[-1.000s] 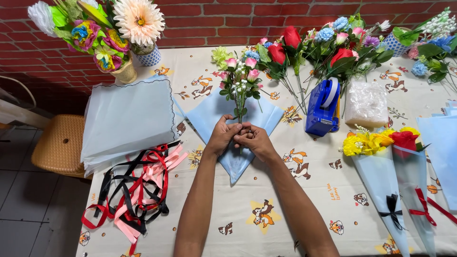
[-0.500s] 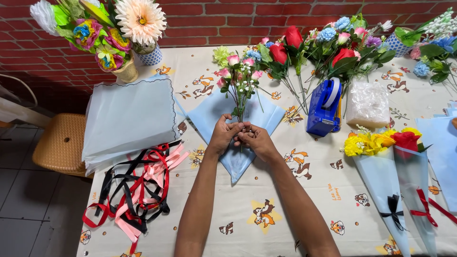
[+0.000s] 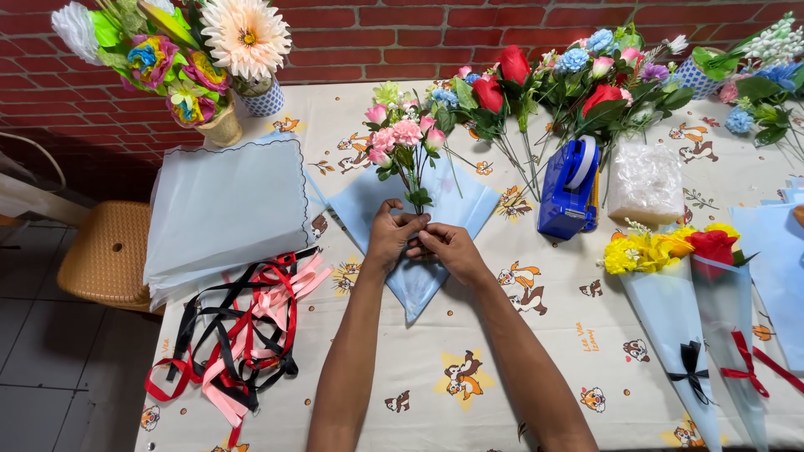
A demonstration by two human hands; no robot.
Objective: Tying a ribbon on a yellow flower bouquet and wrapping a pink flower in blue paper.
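A printed cloth covers the surface (image 3: 502, 368). At its centre lies a light blue wrapping sheet (image 3: 419, 276), with a stack of the same paper (image 3: 226, 209) at nine o'clock. The pink flower sprig (image 3: 400, 142) lies on the sheet, blooms toward twelve. The left hand (image 3: 392, 238) and right hand (image 3: 448, 247) meet, fingers curled, pinching its stems.

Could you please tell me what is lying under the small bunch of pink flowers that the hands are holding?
Under the pink flowers lies a light blue wrapping sheet, set like a diamond on the patterned tablecloth. The left hand and right hand cover the stem ends and the sheet's middle.
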